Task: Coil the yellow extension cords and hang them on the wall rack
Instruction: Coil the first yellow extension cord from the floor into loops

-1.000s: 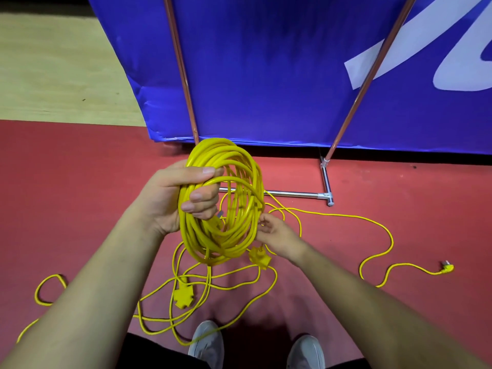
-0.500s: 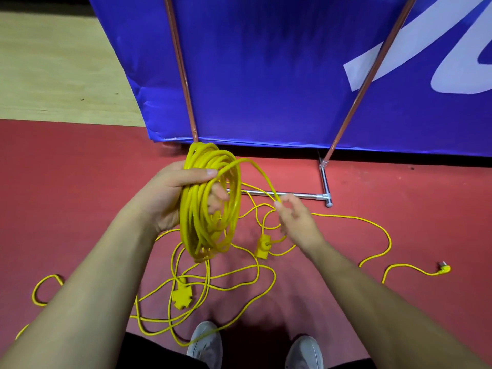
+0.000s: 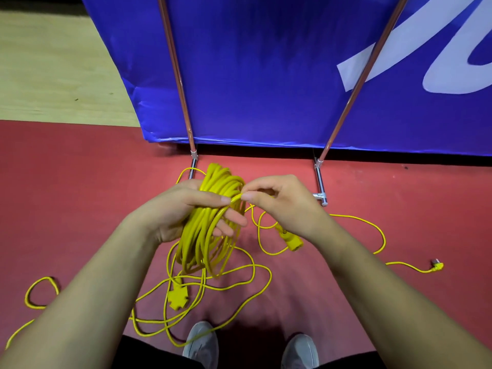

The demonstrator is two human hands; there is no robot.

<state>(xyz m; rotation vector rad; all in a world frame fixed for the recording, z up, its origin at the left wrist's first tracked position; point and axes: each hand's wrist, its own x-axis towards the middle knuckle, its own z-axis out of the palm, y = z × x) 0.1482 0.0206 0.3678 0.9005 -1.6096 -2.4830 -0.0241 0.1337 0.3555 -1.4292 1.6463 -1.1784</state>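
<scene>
Okay, counting one fat coil (image 3: 205,243) of yellow cord, gripped in the left hand (image 3: 183,209), thumb across the top and fingers curled through the loops. Held up over the red floor (image 3: 80,195), right in front of the body.

Pinching a single strand (image 3: 235,199) at the top of that coil with the right hand (image 3: 282,206): thumb and forefinger pressed together on it, other fingers curled in, just beside the left thumb tip.

Seeing loose cord (image 3: 239,286) sprawled in several loops on the floor under and around the coil, trailing off both ways. Can't tell whether that's one cord or two.

Spotting three end fittings:
- one chunky socket block (image 3: 177,298) lying on the floor below the coil
- one connector (image 3: 291,241) just under the right wrist, hard to say if hanging or lying
- one small plug (image 3: 436,267) well off to the right, at the end of a trailing run

Counting two copper-coloured poles, left pole (image 3: 177,73) and right pole (image 3: 364,75), slanting up in front of one blue banner (image 3: 253,75) with white lettering. Set in two silver foot tubes (image 3: 319,179) on the floor.

Also two grey shoes at the bottom edge, left shoe (image 3: 202,344) and right shoe (image 3: 300,351), toes right at the loose loops. Plus one patch of pale wooden flooring (image 3: 53,75) top left.
</scene>
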